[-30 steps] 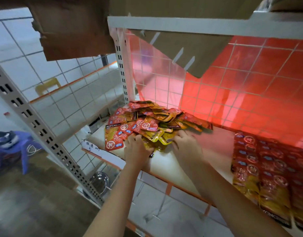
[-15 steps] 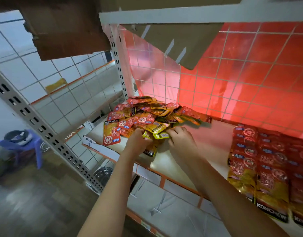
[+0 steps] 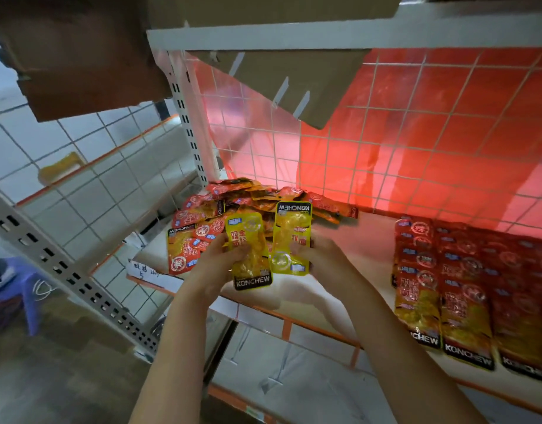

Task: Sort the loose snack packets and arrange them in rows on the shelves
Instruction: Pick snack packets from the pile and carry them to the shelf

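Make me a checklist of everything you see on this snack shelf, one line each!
Surface: white shelf, orange front edge.
Job's things: loose pile of red and yellow packets at the back left; neat rows of red packets on the right.
Clutter: handwritten label on the shelf edge.
Grippers: left hand holds a yellow packet, logo toward the viewer; right hand holds another yellow packet, logo away.
Cables: white cord by the purple stool.
Surroundings: wire grid back, cardboard boxes overhead.

Loose pile left of rows
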The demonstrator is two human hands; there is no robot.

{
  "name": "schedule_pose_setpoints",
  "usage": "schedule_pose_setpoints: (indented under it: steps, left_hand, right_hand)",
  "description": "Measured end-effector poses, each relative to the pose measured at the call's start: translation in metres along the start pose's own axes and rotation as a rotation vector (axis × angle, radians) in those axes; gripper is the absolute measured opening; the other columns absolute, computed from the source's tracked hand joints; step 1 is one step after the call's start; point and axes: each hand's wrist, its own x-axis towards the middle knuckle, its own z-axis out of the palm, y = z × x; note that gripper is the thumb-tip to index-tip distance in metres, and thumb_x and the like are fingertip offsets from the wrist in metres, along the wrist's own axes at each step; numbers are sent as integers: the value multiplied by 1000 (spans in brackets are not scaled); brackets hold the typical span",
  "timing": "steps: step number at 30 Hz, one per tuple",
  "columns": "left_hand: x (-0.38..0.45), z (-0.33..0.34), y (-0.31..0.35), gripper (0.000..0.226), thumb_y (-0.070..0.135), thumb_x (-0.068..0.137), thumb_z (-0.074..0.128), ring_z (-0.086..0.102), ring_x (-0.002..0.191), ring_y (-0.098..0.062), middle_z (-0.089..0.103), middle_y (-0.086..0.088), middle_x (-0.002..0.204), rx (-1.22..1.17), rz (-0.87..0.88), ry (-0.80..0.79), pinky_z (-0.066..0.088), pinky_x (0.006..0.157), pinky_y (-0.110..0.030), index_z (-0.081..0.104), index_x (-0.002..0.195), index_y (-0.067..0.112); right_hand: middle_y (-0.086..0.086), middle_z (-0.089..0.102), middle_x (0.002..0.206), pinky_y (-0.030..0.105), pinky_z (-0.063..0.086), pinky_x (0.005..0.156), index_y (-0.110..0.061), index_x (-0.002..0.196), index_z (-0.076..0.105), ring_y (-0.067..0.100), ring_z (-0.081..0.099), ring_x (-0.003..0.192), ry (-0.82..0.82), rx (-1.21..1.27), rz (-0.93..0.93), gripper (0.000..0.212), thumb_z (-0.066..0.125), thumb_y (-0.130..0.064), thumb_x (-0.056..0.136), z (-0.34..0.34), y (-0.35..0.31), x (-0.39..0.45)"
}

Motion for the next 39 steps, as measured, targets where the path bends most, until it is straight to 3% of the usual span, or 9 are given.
schedule_pose_setpoints:
  steps: [6, 11, 13, 16, 19, 25, 30, 35, 39]
  left_hand:
    - [23, -5, 8, 25, 34, 98, 48, 67, 100, -27, 70, -7, 109, -30, -8, -84, 52, 89, -50, 59, 116, 23]
    - [42, 4, 12, 16, 28, 99, 46, 69, 80, -15, 71, -3, 95, 6, 33, -221, 58, 69, -35, 61, 102, 28]
    - [49, 12, 13, 15, 27, 99, 46, 68, 76, -16, 71, -4, 92, 3, 23, -263, 57, 60, -29, 61, 97, 27]
    - [57, 27, 10, 15, 28, 97, 48, 67, 91, -26, 70, -8, 102, 0, -6, -393, 56, 78, -44, 62, 102, 26]
    - [59, 40, 8, 14, 25, 97, 48, 68, 78, -16, 71, 2, 86, -1, -19, -472, 54, 75, -40, 62, 96, 27]
    - [53, 43, 7, 15, 25, 97, 49, 67, 86, -21, 71, -1, 93, 21, -60, -534, 54, 78, -44, 64, 99, 28]
    - [49, 31, 12, 15, 25, 97, 49, 67, 89, -21, 71, 0, 93, 18, -55, -508, 54, 80, -43, 63, 104, 26]
    - [45, 20, 19, 24, 27, 97, 51, 66, 97, -24, 70, -6, 106, 19, -74, -445, 53, 85, -48, 61, 117, 22]
    - [43, 17, 22, 27, 27, 96, 51, 65, 104, -28, 68, -11, 114, 7, -88, -444, 49, 91, -55, 60, 121, 20]
  right_hand:
    - [16, 68, 108, 34, 56, 82, 5, 116, 59, 25, 69, 90, 27, 199, 83, 31, 57, 3, 86, 7, 11, -21]
    - [11, 69, 99, 27, 57, 70, -6, 107, 63, 16, 70, 78, 244, 113, 115, 19, 54, -1, 91, 15, 10, -41]
    - [6, 70, 97, 35, 58, 68, -19, 104, 61, 16, 70, 77, 317, 129, 153, 18, 53, -7, 93, 14, 9, -53]
    - [2, 68, 102, 45, 58, 74, -26, 113, 54, 24, 68, 89, 390, 178, 155, 32, 58, -5, 90, 10, 8, -76]
    - [1, 66, 104, 49, 56, 83, -23, 118, 55, 24, 65, 97, 483, 4, 137, 41, 62, 1, 85, 8, 4, -97]
    - [8, 66, 92, 17, 48, 63, -9, 103, 63, 11, 60, 75, 790, -287, 71, 24, 68, 0, 81, 2, -9, -112]
    - [8, 63, 89, 38, 53, 79, -13, 95, 66, 21, 59, 90, 817, 319, 27, 8, 62, -12, 88, -2, -17, -103]
    - [3, 64, 75, 22, 55, 51, -13, 88, 62, 14, 62, 69, 815, 687, 0, 12, 52, -12, 94, 5, -13, -77]
    - [5, 71, 69, 26, 57, 63, -5, 81, 68, 13, 70, 64, 610, 778, -32, 19, 57, 11, 77, 10, -9, -71]
